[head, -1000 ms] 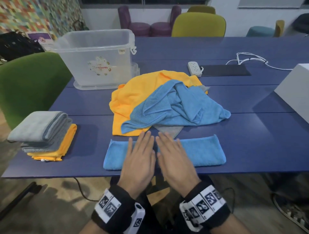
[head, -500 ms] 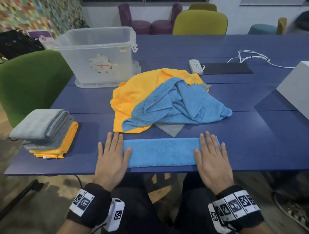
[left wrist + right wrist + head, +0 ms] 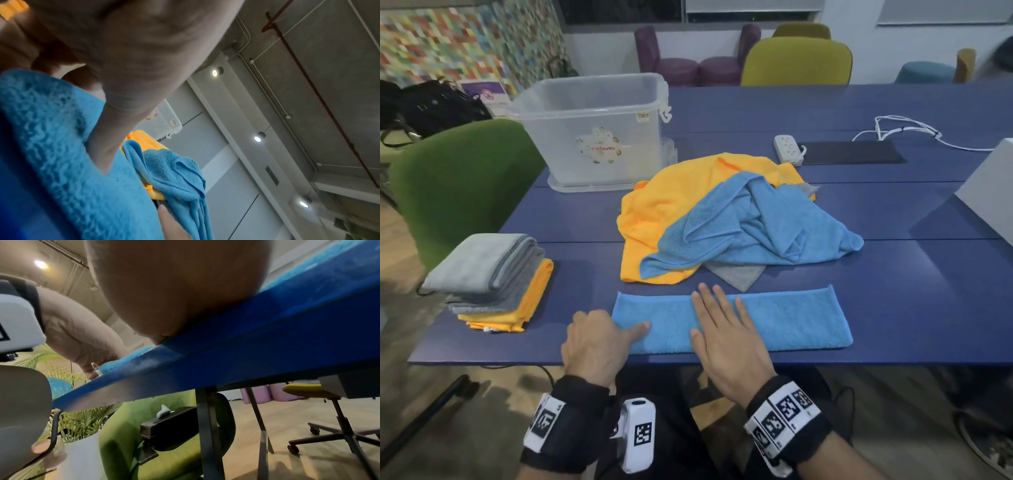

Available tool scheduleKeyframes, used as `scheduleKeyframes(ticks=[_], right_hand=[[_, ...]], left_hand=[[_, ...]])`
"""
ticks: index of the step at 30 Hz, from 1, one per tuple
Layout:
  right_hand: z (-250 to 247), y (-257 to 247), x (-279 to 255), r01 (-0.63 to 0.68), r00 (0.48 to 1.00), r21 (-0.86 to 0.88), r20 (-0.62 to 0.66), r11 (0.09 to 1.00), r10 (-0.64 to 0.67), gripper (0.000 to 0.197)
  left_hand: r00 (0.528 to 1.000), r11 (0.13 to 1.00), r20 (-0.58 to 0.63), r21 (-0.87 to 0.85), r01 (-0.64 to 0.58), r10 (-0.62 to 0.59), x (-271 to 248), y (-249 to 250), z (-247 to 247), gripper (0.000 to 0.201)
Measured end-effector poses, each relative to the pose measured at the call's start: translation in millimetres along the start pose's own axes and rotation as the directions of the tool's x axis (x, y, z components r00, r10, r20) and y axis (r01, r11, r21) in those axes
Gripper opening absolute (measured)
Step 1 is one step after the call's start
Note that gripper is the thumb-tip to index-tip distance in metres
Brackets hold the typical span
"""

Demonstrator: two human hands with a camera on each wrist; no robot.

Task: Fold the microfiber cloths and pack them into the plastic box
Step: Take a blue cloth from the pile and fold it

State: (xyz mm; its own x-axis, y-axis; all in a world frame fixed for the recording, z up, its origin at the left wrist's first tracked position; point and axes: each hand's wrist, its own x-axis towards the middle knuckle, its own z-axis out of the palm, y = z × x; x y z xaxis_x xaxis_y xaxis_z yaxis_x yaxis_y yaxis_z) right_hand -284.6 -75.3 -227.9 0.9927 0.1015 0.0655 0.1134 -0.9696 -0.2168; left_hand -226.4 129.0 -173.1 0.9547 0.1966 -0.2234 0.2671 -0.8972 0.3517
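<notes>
A blue cloth [image 3: 784, 320], folded into a long strip, lies along the near edge of the blue table [image 3: 914, 274]. My left hand [image 3: 599, 339] pinches its left end, thumb [image 3: 115, 129] on top of the blue cloth [image 3: 61, 146] and fingers curled at the edge. My right hand [image 3: 726, 329] lies flat, fingers straight, on the strip left of its middle. Behind it sits a loose pile: a yellow cloth [image 3: 664, 212], a blue cloth [image 3: 756, 226] and a grey cloth [image 3: 736, 274]. The clear plastic box [image 3: 592, 130] stands at the back left.
A stack of folded grey and yellow cloths [image 3: 493, 277] sits at the table's left front corner. A power strip [image 3: 787, 147], a dark mat [image 3: 852, 152] and a white cable [image 3: 907, 126] lie at the back right. A white box [image 3: 993, 192] is at the right edge, a green chair [image 3: 458, 192] on the left.
Both hands lay flat at the strip's two ends. My right hand has slid left toward the middle, and my left hand has curled to pinch the left end.
</notes>
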Motion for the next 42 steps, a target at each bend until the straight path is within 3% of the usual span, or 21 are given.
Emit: scheduleKeyframes(ticks=[6,10,13,20,23,25,26,28,30,31,33,35,37,39,41,42], right_hand=[[-1,-4,0,-0.021,1.0,0.036,-0.009,0.999,0.021,0.061],[-3,-7,-1,-0.028,1.0,0.027,-0.01,0.999,0.028,0.059],[-3,-8,0,-0.035,0.999,0.005,-0.02,0.999,0.035,0.059],[2,-9,0,-0.034,0.999,-0.004,-0.035,0.999,0.034,0.058],[-4,-6,4,-0.005,1.0,-0.003,-0.029,1.0,0.005,0.057],[-10,4,8,0.051,0.999,0.103,-0.019,0.993,-0.049,0.057],[-16,10,11,0.065,0.998,0.227,-0.013,0.972,-0.064,0.057],[-28,19,11,0.062,0.99,0.469,-0.141,0.881,0.006,0.048],[-39,26,10,-0.037,0.947,0.727,-0.194,0.686,0.257,0.042],[-46,28,10,-0.119,0.925,0.838,-0.102,0.532,0.367,0.051],[-53,34,11,-0.291,0.885,0.912,0.142,0.289,0.444,0.076],[-58,40,11,-0.31,0.887,0.91,0.171,0.277,0.428,0.073],[-60,43,9,-0.257,0.909,0.902,0.104,0.347,0.403,0.044],[-57,49,10,-0.252,0.918,0.894,0.1,0.37,0.384,0.03],[-51,55,14,-0.295,0.906,0.88,0.134,0.372,0.402,0.033],[-48,57,15,-0.31,0.903,0.875,0.148,0.371,0.404,0.037]], left_hand=[[0.997,0.976,0.076,-0.218,0.027,-0.011,19,-7,-6,0.053],[0.981,0.886,0.187,-0.461,0.048,0.044,21,-11,-15,0.028],[0.964,0.802,0.246,-0.593,0.069,0.099,17,-10,-23,0.028],[0.937,0.602,0.111,-0.789,-0.119,0.33,-9,28,-36,0.033],[0.927,0.604,0.068,-0.776,-0.184,0.37,-21,59,-22,0.037],[0.926,0.654,0.004,-0.709,-0.263,0.378,-24,77,-11,0.038],[0.918,0.685,-0.04,-0.654,-0.323,0.395,-26,84,-7,0.039],[0.891,0.746,-0.102,-0.51,-0.429,0.442,-34,95,-1,0.041],[0.869,0.781,-0.107,-0.396,-0.483,0.483,-42,103,5,0.043],[0.861,0.789,-0.098,-0.36,-0.499,0.5,-45,106,10,0.043],[0.838,0.788,-0.06,-0.31,-0.532,0.542,-48,110,19,0.044],[0.813,0.772,-0.011,-0.306,-0.558,0.583,-49,109,26,0.044],[0.796,0.751,-0.02,-0.316,-0.579,0.605,-49,104,32,0.038],[0.773,0.724,-0.117,-0.288,-0.627,0.623,-48,96,41,0.024],[0.715,0.67,-0.245,-0.249,-0.7,0.655,-48,88,53,0.015],[0.69,0.652,-0.274,-0.228,-0.724,0.67,-48,86,60,0.019]])
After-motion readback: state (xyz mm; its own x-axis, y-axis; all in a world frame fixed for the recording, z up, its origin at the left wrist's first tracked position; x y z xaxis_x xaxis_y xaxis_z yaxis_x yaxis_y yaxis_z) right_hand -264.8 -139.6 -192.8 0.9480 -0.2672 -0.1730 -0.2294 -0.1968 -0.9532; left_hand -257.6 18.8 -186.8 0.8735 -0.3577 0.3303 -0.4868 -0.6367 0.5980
